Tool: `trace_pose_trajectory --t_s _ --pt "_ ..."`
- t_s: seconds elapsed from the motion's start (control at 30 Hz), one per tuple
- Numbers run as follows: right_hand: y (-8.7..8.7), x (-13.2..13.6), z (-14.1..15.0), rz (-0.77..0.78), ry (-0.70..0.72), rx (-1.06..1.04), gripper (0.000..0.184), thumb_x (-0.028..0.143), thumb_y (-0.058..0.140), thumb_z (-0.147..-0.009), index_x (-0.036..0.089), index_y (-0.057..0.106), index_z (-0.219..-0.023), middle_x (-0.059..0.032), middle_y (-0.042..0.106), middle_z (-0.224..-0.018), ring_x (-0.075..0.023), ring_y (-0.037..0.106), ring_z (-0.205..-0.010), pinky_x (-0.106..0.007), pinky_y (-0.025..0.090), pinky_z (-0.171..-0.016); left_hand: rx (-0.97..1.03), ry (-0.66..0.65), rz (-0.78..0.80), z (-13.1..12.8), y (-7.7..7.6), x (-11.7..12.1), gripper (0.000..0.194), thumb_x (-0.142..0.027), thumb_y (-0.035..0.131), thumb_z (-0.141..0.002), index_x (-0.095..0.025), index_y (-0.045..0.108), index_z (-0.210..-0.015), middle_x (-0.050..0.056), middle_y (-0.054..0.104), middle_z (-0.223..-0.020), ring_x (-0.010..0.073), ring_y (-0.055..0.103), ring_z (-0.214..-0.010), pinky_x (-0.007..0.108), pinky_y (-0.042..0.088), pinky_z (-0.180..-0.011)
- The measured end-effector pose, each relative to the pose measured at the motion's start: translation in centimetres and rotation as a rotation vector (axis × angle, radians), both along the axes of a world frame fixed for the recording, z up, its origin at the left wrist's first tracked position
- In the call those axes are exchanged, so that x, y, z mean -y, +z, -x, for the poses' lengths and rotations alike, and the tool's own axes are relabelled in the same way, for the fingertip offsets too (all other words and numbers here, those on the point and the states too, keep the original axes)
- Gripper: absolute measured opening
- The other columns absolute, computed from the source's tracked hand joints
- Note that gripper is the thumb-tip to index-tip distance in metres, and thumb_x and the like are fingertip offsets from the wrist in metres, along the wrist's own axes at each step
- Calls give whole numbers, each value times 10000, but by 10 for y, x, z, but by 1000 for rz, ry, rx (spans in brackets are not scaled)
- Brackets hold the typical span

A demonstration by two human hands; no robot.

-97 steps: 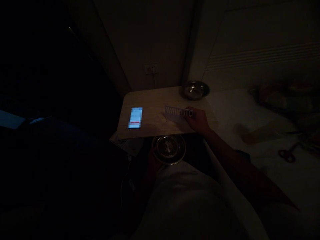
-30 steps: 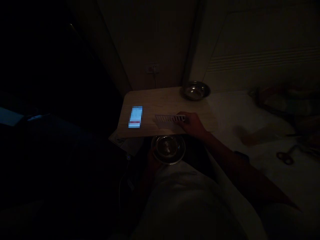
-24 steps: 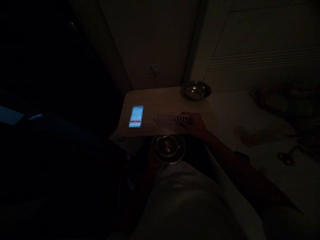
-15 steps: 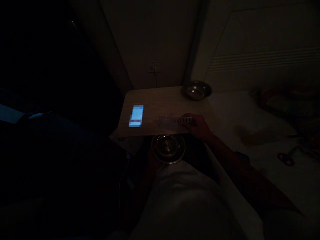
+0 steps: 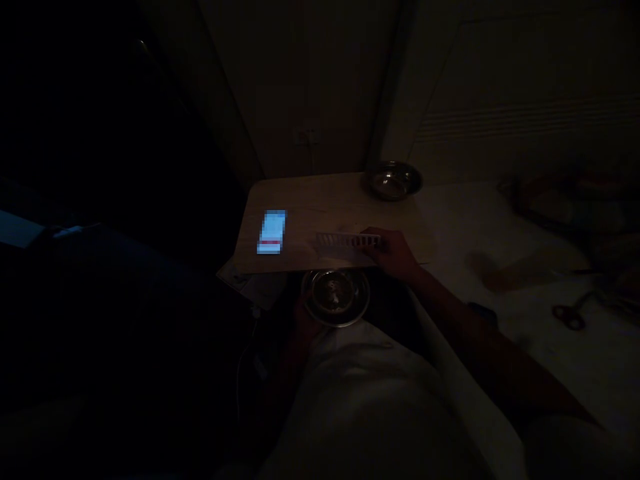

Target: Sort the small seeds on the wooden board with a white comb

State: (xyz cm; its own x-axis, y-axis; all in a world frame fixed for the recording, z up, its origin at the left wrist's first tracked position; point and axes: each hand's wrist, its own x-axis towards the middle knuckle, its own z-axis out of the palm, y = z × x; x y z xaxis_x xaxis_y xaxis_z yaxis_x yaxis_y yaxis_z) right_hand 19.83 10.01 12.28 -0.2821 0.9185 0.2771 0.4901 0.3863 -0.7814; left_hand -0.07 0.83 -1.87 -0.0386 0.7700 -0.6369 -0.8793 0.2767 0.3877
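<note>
The scene is very dark. My right hand [image 5: 393, 252] is closed on the right end of a pale slotted strip [image 5: 335, 241], just above the front edge of a small wooden table [image 5: 320, 200]. A row of openings runs along the strip; its exact kind is too dim to tell. Below the table edge, over my lap, is a round steel bowl [image 5: 363, 310] with a smaller ring or dish inside it. My left hand [image 5: 305, 313] grips the bowl's left side, its fingers mostly lost in shadow. What lies in the bowl's middle is unclear.
A lit phone [image 5: 273, 231], its screen blurred, lies on the table's left. Another steel bowl [image 5: 395, 181] stands at the back right corner. To the right, scissors with red handles [image 5: 569, 317] lie on a pale surface. A wall socket [image 5: 307, 135] sits behind the table.
The view has shifted very slightly and the light is a little dimmer. Both hands keep their holds, with hardly any movement.
</note>
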Motion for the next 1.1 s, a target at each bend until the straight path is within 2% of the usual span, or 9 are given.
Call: trace_pose_trajectory --t_s 0.4,0.57,0.7,0.83,0.97,1.1 --pt "-9 1 -1 39 -8 -40 184 302 627 -729 163 661 -845 -16 659 -704 -148 566 -607 -245 412 -558 -22 -16 30 0 5 3 310 -301 583 -725 -161 660 -991 78 709 -907 287 616 -1011 432 462 -893" --pt "-14 2 -1 55 -9 -71 189 318 643 -723 164 658 -832 -14 656 -708 -147 565 -608 -245 419 -561 -1 17 -64 -1 4 4 319 -321 596 -724 -180 662 -1003 80 699 -997 287 587 -1074 420 450 -920" --pt "-15 1 -1 43 -35 -81 192 326 641 -731 167 662 -837 -19 662 -722 -151 571 -615 -252 423 -571 6 17 -40 -2 1 3 313 -334 602 -717 -152 670 -963 90 698 -986 277 595 -1060 405 451 -924" --pt "-16 2 1 46 19 -93 186 309 616 -754 165 664 -862 -23 669 -763 -149 581 -651 -249 423 -594 55 -19 -67 -1 1 4 328 -335 589 -727 -151 670 -986 97 692 -1020 282 596 -1052 422 447 -928" --pt "-13 4 2 86 65 -71 190 305 616 -753 148 660 -848 -17 651 -724 -136 561 -622 -234 402 -567 43 3 -91 0 0 3 326 -321 587 -732 -159 668 -1003 83 691 -1027 267 601 -1042 412 442 -931" --pt "-10 4 -2 121 87 -74 198 320 646 -730 145 656 -822 -8 631 -688 -128 541 -601 -227 391 -551 64 0 -52 1 -6 1 314 -306 614 -702 -131 670 -957 95 692 -992 266 603 -1033 400 442 -925"
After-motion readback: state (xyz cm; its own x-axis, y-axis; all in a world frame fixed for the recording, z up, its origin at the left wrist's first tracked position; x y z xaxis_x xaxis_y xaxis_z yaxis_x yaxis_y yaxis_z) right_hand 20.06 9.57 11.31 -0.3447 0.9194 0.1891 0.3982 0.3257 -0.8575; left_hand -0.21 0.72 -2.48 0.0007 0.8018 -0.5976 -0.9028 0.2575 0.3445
